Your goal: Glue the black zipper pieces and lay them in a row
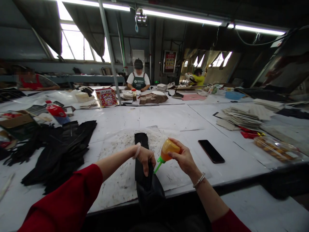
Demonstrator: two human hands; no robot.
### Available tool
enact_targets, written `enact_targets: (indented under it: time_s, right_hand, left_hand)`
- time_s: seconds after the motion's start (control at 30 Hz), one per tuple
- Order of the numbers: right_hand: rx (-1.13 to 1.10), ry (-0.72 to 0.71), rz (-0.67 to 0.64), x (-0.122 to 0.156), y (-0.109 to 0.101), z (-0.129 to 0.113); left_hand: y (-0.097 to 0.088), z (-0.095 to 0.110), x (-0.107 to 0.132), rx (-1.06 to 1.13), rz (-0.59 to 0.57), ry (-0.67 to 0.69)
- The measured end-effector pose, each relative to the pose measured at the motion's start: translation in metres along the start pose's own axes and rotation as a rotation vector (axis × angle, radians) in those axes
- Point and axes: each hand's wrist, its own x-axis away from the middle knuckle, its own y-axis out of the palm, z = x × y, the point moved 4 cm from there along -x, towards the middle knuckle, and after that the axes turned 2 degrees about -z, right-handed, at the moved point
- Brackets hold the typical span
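A long black strip of material [142,154] lies on a stained plastic sheet [120,161] at the table's near edge, its lower end hanging over the edge. My left hand [145,158] presses down on the strip, fingers curled on it. My right hand [184,158] grips an orange squeeze bottle [169,149] tilted downward, its green nozzle [158,166] pointing at the strip just beside my left fingers.
A black phone [211,150] lies right of my hands. A heap of black pieces [60,148] sits at left, with a red-capped bottle [56,112] and a box [16,120] behind. Stacked grey sheets [241,117] are at right. Other people work at the far side.
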Motion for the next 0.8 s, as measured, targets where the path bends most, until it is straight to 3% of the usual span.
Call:
enact_targets:
  time_s: [0.3, 0.8]
  right_hand:
    - [-0.154, 0.126, 0.041, 0.004, 0.003, -0.002]
    - [-0.329, 0.126, -0.023, 0.014, -0.010, 0.004]
  left_hand:
    - [0.003, 0.002, 0.011, 0.074, 0.045, 0.020]
    - [0.001, 0.007, 0.034, 0.064, 0.163, 0.090]
